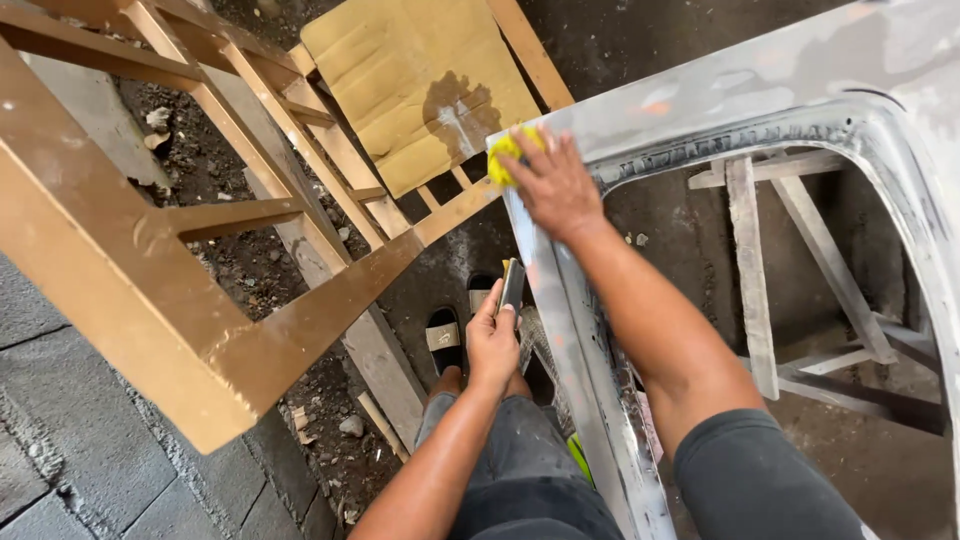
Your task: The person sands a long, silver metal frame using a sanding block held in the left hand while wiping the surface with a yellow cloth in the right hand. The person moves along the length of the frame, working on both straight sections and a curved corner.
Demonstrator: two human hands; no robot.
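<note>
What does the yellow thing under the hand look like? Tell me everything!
The yellow pad is small, bright and soft-looking, like a sponge or cloth. Most of it hides under the right hand, whose fingers press it flat onto the top corner of the grey panel. Only its left edge peeks out.

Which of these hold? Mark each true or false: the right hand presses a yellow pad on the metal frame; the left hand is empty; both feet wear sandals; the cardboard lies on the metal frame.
1. The right hand presses a yellow pad on the metal frame. True.
2. The left hand is empty. False: it holds a flat dark tool.
3. Both feet wear sandals. True.
4. The cardboard lies on the metal frame. False: it rests on the wooden frame.
</note>
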